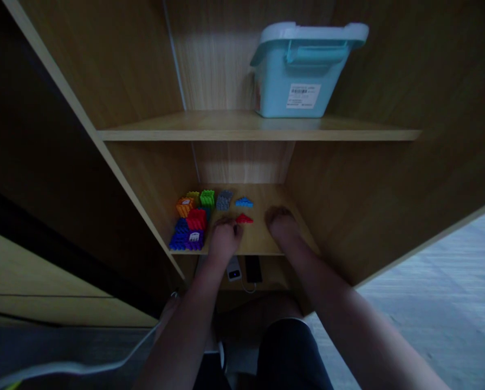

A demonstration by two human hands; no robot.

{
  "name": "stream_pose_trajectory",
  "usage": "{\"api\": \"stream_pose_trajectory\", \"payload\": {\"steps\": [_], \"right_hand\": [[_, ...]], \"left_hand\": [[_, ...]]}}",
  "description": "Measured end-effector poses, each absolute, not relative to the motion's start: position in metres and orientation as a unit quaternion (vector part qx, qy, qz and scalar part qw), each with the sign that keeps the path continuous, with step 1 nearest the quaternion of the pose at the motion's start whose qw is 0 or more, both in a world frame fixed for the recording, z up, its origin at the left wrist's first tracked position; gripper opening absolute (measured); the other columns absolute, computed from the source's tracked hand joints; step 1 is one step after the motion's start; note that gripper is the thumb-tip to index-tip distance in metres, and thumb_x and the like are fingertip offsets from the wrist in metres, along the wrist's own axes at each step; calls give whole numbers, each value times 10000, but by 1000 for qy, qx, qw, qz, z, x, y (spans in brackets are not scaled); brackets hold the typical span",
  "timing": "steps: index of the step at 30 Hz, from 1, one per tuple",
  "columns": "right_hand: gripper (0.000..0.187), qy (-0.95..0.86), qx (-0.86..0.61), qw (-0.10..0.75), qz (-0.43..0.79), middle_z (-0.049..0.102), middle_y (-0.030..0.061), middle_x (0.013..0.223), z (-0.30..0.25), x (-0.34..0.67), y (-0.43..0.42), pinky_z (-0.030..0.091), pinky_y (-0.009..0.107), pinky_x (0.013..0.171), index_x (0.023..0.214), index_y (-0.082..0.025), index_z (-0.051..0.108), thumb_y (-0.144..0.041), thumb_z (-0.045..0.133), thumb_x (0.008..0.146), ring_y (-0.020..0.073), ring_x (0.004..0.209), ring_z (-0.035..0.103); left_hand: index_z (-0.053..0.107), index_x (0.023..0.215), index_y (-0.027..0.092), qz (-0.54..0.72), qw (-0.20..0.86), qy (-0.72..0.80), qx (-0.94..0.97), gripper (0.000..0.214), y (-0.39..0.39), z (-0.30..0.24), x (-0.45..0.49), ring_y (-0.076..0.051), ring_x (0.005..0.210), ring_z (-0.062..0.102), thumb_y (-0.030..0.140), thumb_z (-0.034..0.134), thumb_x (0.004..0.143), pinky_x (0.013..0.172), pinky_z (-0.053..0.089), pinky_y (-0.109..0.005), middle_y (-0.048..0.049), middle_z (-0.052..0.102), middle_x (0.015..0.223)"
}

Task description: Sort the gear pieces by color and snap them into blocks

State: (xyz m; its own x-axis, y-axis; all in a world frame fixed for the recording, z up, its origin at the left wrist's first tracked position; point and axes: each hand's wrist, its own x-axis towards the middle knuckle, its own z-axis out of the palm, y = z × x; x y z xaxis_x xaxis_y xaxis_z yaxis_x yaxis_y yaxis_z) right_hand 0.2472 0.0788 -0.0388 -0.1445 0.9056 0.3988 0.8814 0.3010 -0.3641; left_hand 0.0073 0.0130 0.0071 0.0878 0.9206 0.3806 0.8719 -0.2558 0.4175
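Both my hands reach into the lower shelf (262,241) of a wooden cabinet. My left hand (225,236) lies knuckles up just left of a small red block (244,219), its fingers curled; whether it grips anything is hidden. My right hand (280,221) rests on the shelf to the right of that red block, fingers bent down and touching bare wood. A small blue block (244,202) lies behind the red one. A cluster of coloured blocks (193,219) in orange, green, grey, red, blue and purple sits at the shelf's left.
A pale blue lidded plastic bin (303,70) with a white label stands on the upper shelf (250,130). A white device (234,269) and a black phone (253,268) lie below the lower shelf. A white cable (104,365) runs lower left. Grey floor lies right.
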Motion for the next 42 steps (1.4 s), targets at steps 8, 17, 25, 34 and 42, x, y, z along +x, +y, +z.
{"api": "stream_pose_trajectory", "payload": {"steps": [8,17,25,34,42], "right_hand": [[636,-763,-564,314,4,591,212,1636,-54,228,5,500,520,1281,1583,-111,583,-48,439,967,306,1570,536],[344,-798,-512,314,47,816,99,1253,-18,270,-23,587,499,1133,1219,-271,814,-208,514,1062,292,1197,753],[199,-796,-536,280,11,799,115,1055,-7,273,-36,601,473,966,1038,-254,817,-269,619,1054,316,1013,724],[456,-788,-563,246,-38,725,167,1450,-15,261,-9,525,490,1158,1397,-186,734,-99,540,993,330,1327,664],[630,-872,-406,270,29,820,60,1304,-15,266,3,562,487,1155,1381,-292,777,61,550,911,264,1247,733]], "left_hand": [[772,895,221,292,35,510,808,140,12,4,6,-248,938,721,195,663,979,948,577,-382,-82,769,947],[770,885,232,300,68,490,816,159,11,5,7,-241,934,720,175,655,977,980,572,-398,-71,769,928],[784,995,239,286,53,411,864,151,4,9,7,-268,1120,704,197,640,999,1084,547,-449,-90,780,1141],[782,1012,231,280,38,407,869,207,4,7,6,-269,1101,705,174,583,1028,1086,557,-464,-89,790,1118],[778,1149,240,314,44,347,883,245,10,-2,3,-269,1163,727,144,594,1020,1106,583,-498,-73,807,1243]]}}
